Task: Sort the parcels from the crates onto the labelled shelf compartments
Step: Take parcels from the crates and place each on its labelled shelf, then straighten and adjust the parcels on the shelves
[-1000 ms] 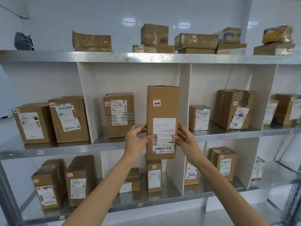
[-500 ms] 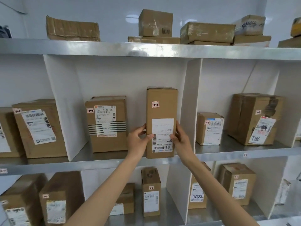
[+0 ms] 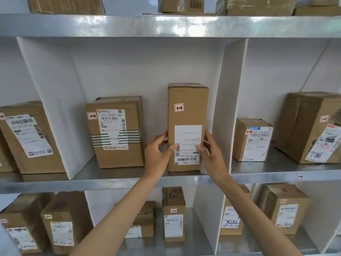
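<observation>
The tall parcel (image 3: 187,111) stands upright by the shelf's (image 3: 92,185) front edge. The left hand (image 3: 156,156) and right hand (image 3: 213,156) grip its sides.

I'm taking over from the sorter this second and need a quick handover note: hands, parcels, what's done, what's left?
Left hand grips the tall parcel by its left edge, and the right hand grips its right edge.
The tall parcel, tagged 1-2, is upright and seems to rest on the middle shelf. It sits between the striped parcel, also tagged 1-2, and the white divider.
Done: the tall parcel is in a matching compartment.
Left: let go and fetch the next parcel. The crates are out of view.
</observation>
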